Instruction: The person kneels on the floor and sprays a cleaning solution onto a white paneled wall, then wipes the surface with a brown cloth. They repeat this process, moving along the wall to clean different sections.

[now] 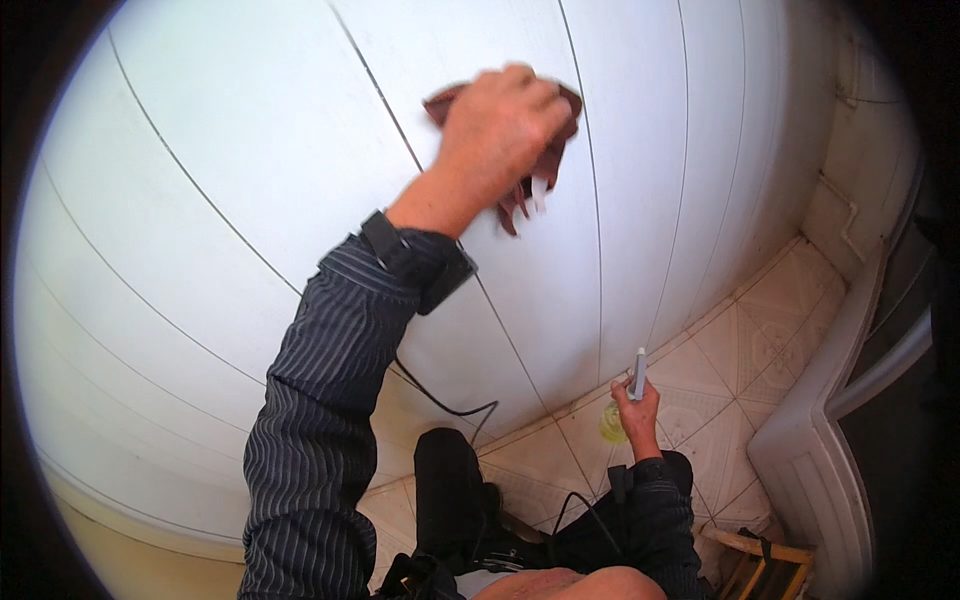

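Observation:
My left hand (499, 131) presses a crumpled reddish-brown cloth (556, 154) to a white panelled wall (510, 300) with dark vertical seams. Corners of the cloth hang below the fingers, and a small white piece, perhaps a tag, shows among them. Low down near the foot of the wall, my right hand (640, 416) grips a spray bottle by its neck. The bottle (613, 424) holds yellow-green liquid and has a pale grey and white spray head (640, 371). Part of the bottle is hidden behind the hand.
Patterned tiles (720, 420) cover the floor below the wall. On the right stands a pale moulded item (806, 450) with dark panels. A wooden frame (772, 562) sits at lower right. A black cable (450, 409) hangs from the left sleeve. Thin pipework (847, 214) runs along the far wall.

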{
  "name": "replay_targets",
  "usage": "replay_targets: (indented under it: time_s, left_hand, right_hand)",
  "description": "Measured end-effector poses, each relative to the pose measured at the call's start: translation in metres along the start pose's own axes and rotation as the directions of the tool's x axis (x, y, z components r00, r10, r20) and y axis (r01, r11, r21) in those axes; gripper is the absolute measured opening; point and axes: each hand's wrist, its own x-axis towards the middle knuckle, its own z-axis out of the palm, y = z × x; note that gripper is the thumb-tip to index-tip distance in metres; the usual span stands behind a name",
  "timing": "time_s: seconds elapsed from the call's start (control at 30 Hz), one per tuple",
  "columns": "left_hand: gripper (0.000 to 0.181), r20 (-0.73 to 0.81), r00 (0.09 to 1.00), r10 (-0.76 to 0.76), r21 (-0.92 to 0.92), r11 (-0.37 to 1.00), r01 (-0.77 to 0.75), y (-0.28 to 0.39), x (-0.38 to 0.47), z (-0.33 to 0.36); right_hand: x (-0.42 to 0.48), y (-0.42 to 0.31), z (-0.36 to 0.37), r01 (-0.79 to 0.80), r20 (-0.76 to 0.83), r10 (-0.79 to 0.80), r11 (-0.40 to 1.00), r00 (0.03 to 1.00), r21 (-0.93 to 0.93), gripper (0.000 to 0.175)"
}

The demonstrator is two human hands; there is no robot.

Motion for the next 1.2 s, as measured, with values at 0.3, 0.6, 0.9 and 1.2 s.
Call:
replay_targets:
  time_s: [0.3, 0.6, 0.9, 1.2]
  left_hand:
    - [0.036, 0.025, 0.994, -0.104, 0.182, 0.978, 0.098, -0.03, 0.033, -0.001]
    - [0.03, 0.091, 0.987, -0.131, 0.124, 0.985, 0.119, -0.004, 0.038, 0.021]
    - [0.027, 0.137, 0.988, -0.076, -0.012, 0.997, 0.078, 0.015, -0.005, 0.015]
    - [0.039, -0.132, 0.985, -0.115, 0.243, 0.959, 0.144, -0.076, 0.004, -0.06]
  right_hand:
    - [0.001, 0.004, 0.0, 0.008, 0.007, -0.008, 0.999, 1.0, -0.051, 0.026]
    - [0.001, 0.01, 0.001, 0.0, 0.006, 0.0, 0.999, 1.0, -0.045, 0.025]
    - [0.003, 0.001, 0.001, 0.013, 0.019, -0.012, 0.996, 1.0, -0.083, 0.023]
    - [0.001, 0.004, 0.001, 0.035, 0.036, -0.033, 0.996, 0.999, -0.079, 0.022]
